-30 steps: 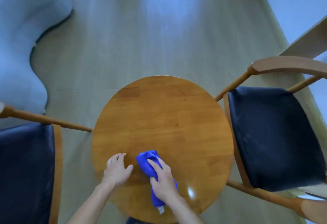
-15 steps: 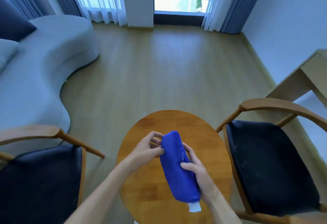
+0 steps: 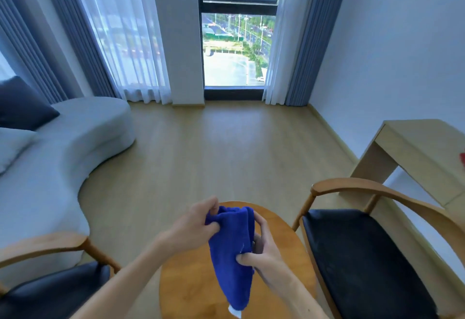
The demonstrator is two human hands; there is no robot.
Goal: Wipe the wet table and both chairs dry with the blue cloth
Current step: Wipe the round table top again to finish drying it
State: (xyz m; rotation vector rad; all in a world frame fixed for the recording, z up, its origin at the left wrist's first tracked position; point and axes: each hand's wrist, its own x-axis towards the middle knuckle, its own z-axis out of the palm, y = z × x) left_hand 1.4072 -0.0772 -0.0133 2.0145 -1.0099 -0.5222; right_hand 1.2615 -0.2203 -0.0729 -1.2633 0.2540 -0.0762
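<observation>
Folded blue cloth (image 3: 232, 250) upright above round wooden table (image 3: 284, 291).

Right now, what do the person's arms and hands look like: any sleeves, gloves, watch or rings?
Both forearms are bare as far as the frame shows, with no sleeve in view. The left hand and right hand wear no gloves. No watch, bracelet or ring shows on either wrist or on the visible fingers.

The blue cloth (image 3: 232, 250), pressed flat on the desk (image 3: 284, 263) a second ago, now hangs lifted above it, the left hand (image 3: 195, 228) newly gripping its top while the right hand (image 3: 263, 255) pinches its side.
</observation>
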